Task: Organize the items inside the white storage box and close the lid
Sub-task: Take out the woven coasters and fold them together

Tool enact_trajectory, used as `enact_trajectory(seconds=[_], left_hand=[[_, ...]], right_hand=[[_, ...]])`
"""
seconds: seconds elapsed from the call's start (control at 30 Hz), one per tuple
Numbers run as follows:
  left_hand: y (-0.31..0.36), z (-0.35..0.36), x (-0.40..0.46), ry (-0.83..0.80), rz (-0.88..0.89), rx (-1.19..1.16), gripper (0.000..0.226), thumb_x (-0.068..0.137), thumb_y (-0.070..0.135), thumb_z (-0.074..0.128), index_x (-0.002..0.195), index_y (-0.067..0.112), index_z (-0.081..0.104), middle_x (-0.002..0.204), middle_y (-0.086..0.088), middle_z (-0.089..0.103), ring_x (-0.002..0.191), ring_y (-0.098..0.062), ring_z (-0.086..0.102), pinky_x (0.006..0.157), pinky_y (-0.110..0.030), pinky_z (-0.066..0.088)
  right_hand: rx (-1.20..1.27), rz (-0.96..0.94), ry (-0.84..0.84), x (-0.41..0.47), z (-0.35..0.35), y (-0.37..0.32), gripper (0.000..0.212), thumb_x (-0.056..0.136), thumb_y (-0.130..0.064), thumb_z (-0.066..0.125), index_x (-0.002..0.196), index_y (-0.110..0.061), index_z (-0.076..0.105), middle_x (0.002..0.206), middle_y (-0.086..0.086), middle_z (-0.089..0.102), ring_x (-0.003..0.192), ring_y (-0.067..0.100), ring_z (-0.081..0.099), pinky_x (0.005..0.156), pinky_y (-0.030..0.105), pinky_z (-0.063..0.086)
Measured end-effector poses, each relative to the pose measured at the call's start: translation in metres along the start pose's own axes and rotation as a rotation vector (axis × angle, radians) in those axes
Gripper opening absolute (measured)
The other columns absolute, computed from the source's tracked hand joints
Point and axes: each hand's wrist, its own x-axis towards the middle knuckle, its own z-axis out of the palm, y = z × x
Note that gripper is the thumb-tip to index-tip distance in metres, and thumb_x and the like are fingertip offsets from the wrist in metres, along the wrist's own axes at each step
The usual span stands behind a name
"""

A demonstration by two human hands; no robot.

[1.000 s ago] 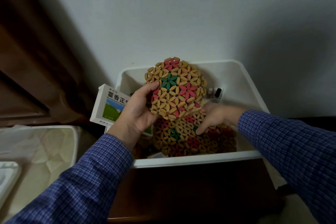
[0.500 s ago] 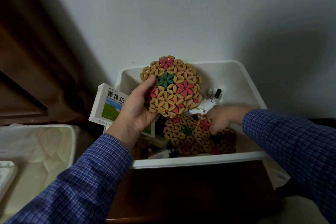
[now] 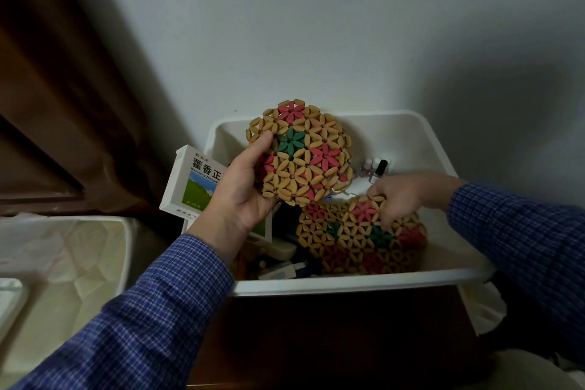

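The white storage box (image 3: 348, 282) stands open against the wall, with no lid in sight. My left hand (image 3: 240, 190) grips a round beaded mat (image 3: 304, 155) with red and green flowers, held upright over the box's left half. My right hand (image 3: 399, 196) reaches into the box and pinches the top edge of a second beaded mat (image 3: 357, 237), which stands on edge in the right half. A white and green medicine carton (image 3: 198, 179) leans over the box's left rim behind my left hand. Small nail polish bottles (image 3: 378, 168) stand at the back wall.
Small white boxes and dark clutter (image 3: 278, 263) lie at the bottom left of the box. The box sits on a dark wooden cabinet (image 3: 332, 342). A lined white bin (image 3: 72, 256) stands to the left, a brown curtain (image 3: 63, 89) behind it.
My right hand has moved from the lower mat's face up to its top edge and lifted it to stand on edge. My left hand's mat has shifted slightly left and up.
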Motion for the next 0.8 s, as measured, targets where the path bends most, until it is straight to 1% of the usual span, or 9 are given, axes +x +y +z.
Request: enact_trajectory(seconds=[0.1,0.27,0.4,0.43,0.53,0.63,0.7,0.77,0.8], left_hand=[[-0.001,0.000,0.000,0.004,0.011,0.000,0.037,0.097,0.028,0.060,0.124,0.003,0.063,0.124,-0.021,0.068,0.116,-0.037,0.065,0.097,-0.051,0.053],[-0.002,0.001,0.000,0.006,0.005,0.019,0.030,0.095,0.028,0.061,0.099,0.005,0.080,0.118,-0.020,0.071,0.110,-0.036,0.069,0.087,-0.047,0.059],[-0.002,0.002,-0.002,0.029,0.004,0.020,0.030,0.094,0.028,0.063,0.104,0.004,0.077,0.118,-0.020,0.071,0.107,-0.036,0.070,0.079,-0.046,0.060],[-0.001,0.002,-0.002,0.035,0.005,0.019,0.031,0.094,0.028,0.063,0.109,0.003,0.073,0.117,-0.020,0.071,0.107,-0.036,0.070,0.078,-0.045,0.061],[-0.001,0.003,-0.003,0.050,-0.001,0.015,0.030,0.094,0.025,0.063,0.114,0.003,0.067,0.115,-0.020,0.072,0.105,-0.035,0.071,0.079,-0.045,0.061],[-0.001,0.004,-0.003,0.120,-0.006,0.061,0.024,0.094,0.021,0.063,0.112,0.006,0.067,0.107,-0.016,0.076,0.098,-0.030,0.074,0.073,-0.041,0.062],[-0.002,0.005,-0.002,0.184,0.004,0.124,0.022,0.093,0.021,0.063,0.112,0.009,0.066,0.104,-0.011,0.077,0.093,-0.026,0.075,0.070,-0.036,0.061],[-0.002,0.006,-0.002,0.224,0.020,0.162,0.024,0.094,0.020,0.063,0.116,0.011,0.064,0.103,-0.010,0.077,0.090,-0.024,0.076,0.069,-0.036,0.061],[-0.002,0.006,-0.001,0.238,0.024,0.169,0.026,0.094,0.019,0.063,0.119,0.012,0.063,0.104,-0.010,0.077,0.091,-0.024,0.075,0.069,-0.037,0.061]], right_hand=[[-0.011,-0.002,0.018,-0.006,-0.005,-0.005,0.049,0.074,-0.016,0.082,0.120,-0.012,0.064,0.120,0.003,0.065,0.105,0.022,0.063,0.093,0.038,0.056],[-0.071,0.047,0.015,-0.013,-0.012,-0.011,0.057,0.078,-0.010,0.076,0.131,-0.014,0.054,0.106,0.001,0.055,0.090,0.016,0.057,0.064,0.023,0.046],[-0.116,0.049,-0.010,-0.018,-0.012,-0.014,0.082,0.081,-0.007,0.071,0.153,-0.013,0.032,0.150,0.013,0.042,0.131,0.027,0.048,0.088,0.027,0.045],[-0.100,0.040,-0.020,-0.021,-0.013,-0.015,0.085,0.082,-0.005,0.070,0.155,-0.014,0.028,0.154,0.013,0.038,0.133,0.028,0.045,0.090,0.029,0.044],[-0.031,0.020,-0.033,-0.029,-0.022,-0.014,0.079,0.080,-0.003,0.069,0.148,-0.021,0.032,0.132,0.012,0.051,0.109,0.024,0.055,0.083,0.033,0.052],[-0.067,0.030,0.033,-0.033,-0.028,-0.013,0.079,0.079,-0.009,0.069,0.148,-0.015,0.033,0.117,0.006,0.054,0.102,0.022,0.056,0.083,0.035,0.054],[-0.099,0.040,0.037,-0.034,-0.029,-0.013,0.063,0.079,-0.009,0.067,0.138,-0.012,0.047,0.097,-0.001,0.055,0.084,0.013,0.056,0.068,0.029,0.050],[-0.098,0.066,0.059,-0.033,-0.028,-0.012,0.023,0.079,-0.010,0.067,0.098,-0.014,0.054,0.081,-0.004,0.049,0.071,0.009,0.050,0.059,0.026,0.042],[-0.088,0.069,0.069,-0.033,-0.028,-0.010,0.017,0.078,-0.011,0.067,0.083,-0.017,0.051,0.080,-0.003,0.050,0.070,0.010,0.050,0.059,0.027,0.041]])
